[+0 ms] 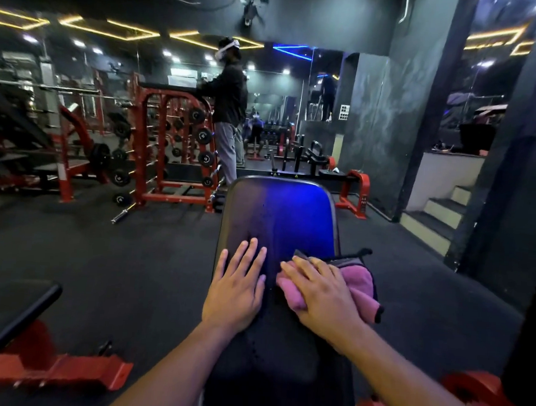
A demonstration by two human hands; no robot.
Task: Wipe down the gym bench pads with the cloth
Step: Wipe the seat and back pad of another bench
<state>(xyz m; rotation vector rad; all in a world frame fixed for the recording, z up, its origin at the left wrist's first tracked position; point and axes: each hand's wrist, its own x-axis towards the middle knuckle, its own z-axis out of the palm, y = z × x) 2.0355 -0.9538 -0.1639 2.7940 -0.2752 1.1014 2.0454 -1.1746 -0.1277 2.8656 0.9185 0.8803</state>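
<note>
**Pink cloth pressed flat on the black bench pad**

Black vinyl, glossy with a blue reflection at its far end, covers the bench pad point(278, 215) that runs away from the viewer. Both hands lie on its near half. The left hand point(235, 289) rests palm down on the left side of the pad, its grip apart, fingers straight and spread, holding nothing. The right hand point(321, 294) lies flat on a pink cloth point(360, 280) with dark edging, fingers straight, pressing it onto the pad's right side; part of the cloth hangs over the right edge.

Dark rubber floor point(133, 258) surrounds the bench. At the lower left stands another bench point(12, 313) on a red frame. Further off, a red rack point(176, 148) holds weight plates, and a person point(229, 107) in a dark top stands beside it before a mirrored wall.
</note>
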